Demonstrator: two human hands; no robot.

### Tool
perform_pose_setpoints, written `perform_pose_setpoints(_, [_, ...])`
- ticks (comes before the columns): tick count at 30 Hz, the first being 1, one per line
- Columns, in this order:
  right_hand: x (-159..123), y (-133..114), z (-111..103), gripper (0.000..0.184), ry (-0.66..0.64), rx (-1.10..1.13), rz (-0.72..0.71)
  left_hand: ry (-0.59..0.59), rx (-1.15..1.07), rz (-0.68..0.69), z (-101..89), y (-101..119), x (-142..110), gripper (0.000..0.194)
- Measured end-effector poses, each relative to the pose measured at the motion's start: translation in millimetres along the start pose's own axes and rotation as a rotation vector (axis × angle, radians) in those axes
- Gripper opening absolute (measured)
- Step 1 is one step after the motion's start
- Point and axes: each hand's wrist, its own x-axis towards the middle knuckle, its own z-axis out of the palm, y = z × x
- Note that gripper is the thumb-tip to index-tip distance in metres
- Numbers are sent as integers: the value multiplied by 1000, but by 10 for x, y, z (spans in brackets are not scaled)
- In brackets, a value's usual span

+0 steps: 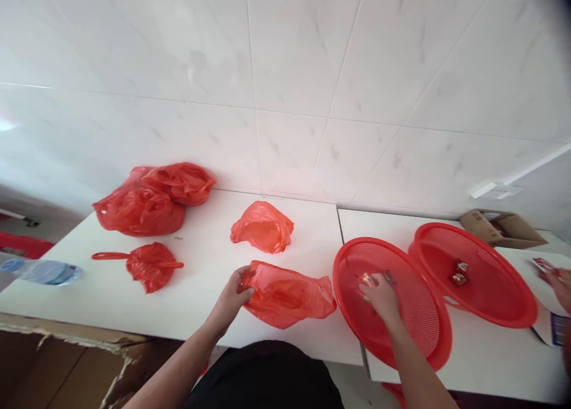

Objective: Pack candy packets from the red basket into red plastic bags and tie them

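Several white tables (312, 222) stood along marbled tile wall (294, 64).
The left hand (234, 289) pinched a thin red plastic bag (289, 293) there; the right hand (380, 294) pinched a small shiny packet (367, 279), print unreadable, inside round red plastic basket (422, 329).

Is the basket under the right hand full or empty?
Nearly empty: a few packets show by the right hand; the basket looks otherwise bare.

Garment (267, 376): matte black cloth, rounded outline, low in view
Left hand (234, 287): bare; forearm (178, 355) uncovered to view's edge
Right hand (378, 293): bare; forearm (414, 361) likewise uncovered
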Motion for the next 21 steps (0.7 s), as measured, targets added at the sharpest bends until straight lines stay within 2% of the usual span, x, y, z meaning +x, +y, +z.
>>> perform_pose_setpoints(2, [-114, -285, 26, 34, -25, 72, -32, -7, 1, -3, 2, -35, 19, 59])
perform_pose_setpoints(4, [-266, -584, 134, 37, -93, 173, -127, -16, -3, -6, 1, -92, 50, 61])
perform_pose_setpoints(7, [-509, -941, 489, 32, -341, 295, -215, -49, -29, -22, -3, -172, 110, 66])
perform_pose_setpoints(9, [-649, -1086, 809, 26, -461, 336, -293, -78, -49, -36, -3, -194, 144, 69])
perform_pose_setpoints(11, [-764, -1175, 1108, 26, -499, 344, -385, -102, -58, -42, 2, -182, 162, 68])
perform_pose_setpoints(14, [-873, -1255, 1352, 45, -564, 346, -460, -101, -65, -39, 19, -123, 153, 67])
perform_pose_setpoints(15, [-877, -1267, 1359, 50, -568, 340, -475, -98, -70, -37, 26, -99, 143, 66])
perform_pose_setpoints(17, [-812, -1248, 1264, 45, -486, 319, -477, -101, -81, -32, 38, -58, 124, 66])
perform_pose_setpoints(19, [-642, -1151, 1049, 32, -310, 307, -404, -102, -85, -28, 42, -31, 114, 64])
perform_pose_setpoints(21, [-408, -975, 756, 31, -121, 318, -288, -81, -74, -30, 43, -20, 118, 64])
